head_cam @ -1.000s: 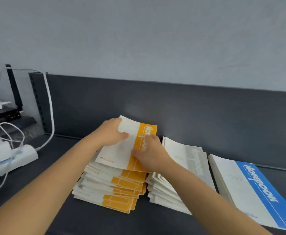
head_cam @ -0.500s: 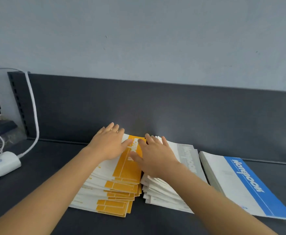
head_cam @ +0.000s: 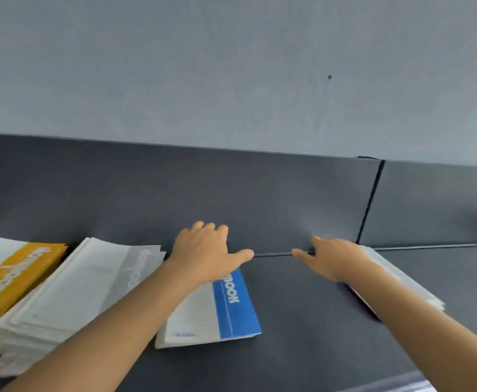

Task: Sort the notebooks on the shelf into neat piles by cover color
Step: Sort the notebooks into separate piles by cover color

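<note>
On the dark shelf lie a pile of orange-striped notebooks (head_cam: 8,275) at the far left, a grey-striped pile (head_cam: 84,284) beside it, and a blue-striped pile (head_cam: 228,309) in the middle. My left hand (head_cam: 206,250) lies flat over the far end of the blue pile, fingers spread. My right hand (head_cam: 333,256) reaches over the far end of another pile of white-edged notebooks (head_cam: 401,278) on the right; my forearm hides most of its cover, and a reddish edge shows beneath.
The dark back panel (head_cam: 231,193) of the shelf rises just behind the piles, with a vertical seam (head_cam: 370,199) at the right. Bare shelf (head_cam: 299,306) lies between the blue pile and the right pile. A pale wall is above.
The view swung right. Both hands left the orange pile: the left now lies on the blue pile, the right on a pile further right. The power strip and cables went out of view.
</note>
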A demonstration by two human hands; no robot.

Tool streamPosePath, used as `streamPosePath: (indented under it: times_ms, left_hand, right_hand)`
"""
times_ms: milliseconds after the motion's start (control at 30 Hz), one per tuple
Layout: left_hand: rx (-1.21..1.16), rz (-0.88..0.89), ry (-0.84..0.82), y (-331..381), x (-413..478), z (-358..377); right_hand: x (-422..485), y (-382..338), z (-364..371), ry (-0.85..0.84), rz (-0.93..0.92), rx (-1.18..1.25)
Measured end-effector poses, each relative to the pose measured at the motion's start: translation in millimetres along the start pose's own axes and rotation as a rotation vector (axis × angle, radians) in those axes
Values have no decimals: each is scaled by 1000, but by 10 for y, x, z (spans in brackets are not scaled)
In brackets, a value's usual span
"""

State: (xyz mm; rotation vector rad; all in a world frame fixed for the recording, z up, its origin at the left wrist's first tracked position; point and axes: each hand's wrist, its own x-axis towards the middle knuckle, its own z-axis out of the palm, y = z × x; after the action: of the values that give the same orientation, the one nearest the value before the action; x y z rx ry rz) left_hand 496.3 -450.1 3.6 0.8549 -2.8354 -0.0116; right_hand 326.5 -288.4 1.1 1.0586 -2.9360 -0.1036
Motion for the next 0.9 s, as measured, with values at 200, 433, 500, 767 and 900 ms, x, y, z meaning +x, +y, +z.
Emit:
streamPosePath:
  times_ms: [200, 433, 500, 767, 900]
  left_hand:
    - [-279, -17, -196, 1659, 492, 462]
    - [-507, -194, -271, 2421, 838, 891]
    - [-623, -234, -183, 2420, 889, 960]
    - [-1054, -301, -58, 2403, 951, 1024]
    - [-1085, -312, 23, 2399, 923, 970]
  right_hand:
    - [452, 1417, 522, -42, 54, 33]
    - [747, 1642, 818, -103, -113, 521]
    - [804, 1638, 881, -38, -181, 600]
    - [836, 1716, 929, 80, -297, 612]
    - [821, 1749, 922, 211, -207, 743]
